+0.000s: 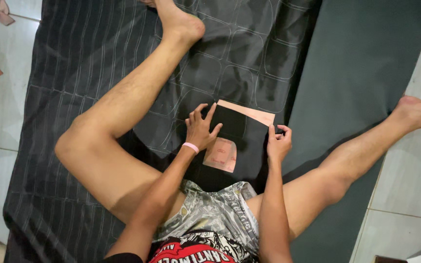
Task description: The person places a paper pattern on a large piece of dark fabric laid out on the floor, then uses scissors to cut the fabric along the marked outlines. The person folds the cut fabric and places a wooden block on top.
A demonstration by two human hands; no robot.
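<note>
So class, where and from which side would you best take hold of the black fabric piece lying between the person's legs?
Probably by its right edge, coming in from the right. The black fabric piece lies flat, so only its edges give purchase. The left hand presses flat on its left part, and the right hand pinches the right edge. The pink card beneath shows along the far edge.

We've got a pale tiled floor [405, 214] with big dark fabric [88, 58] spread over it, chalk outlines on the left part. A black cut piece [242, 131] over maybe pinkish cardboard [249, 113] lies on it centre.
</note>
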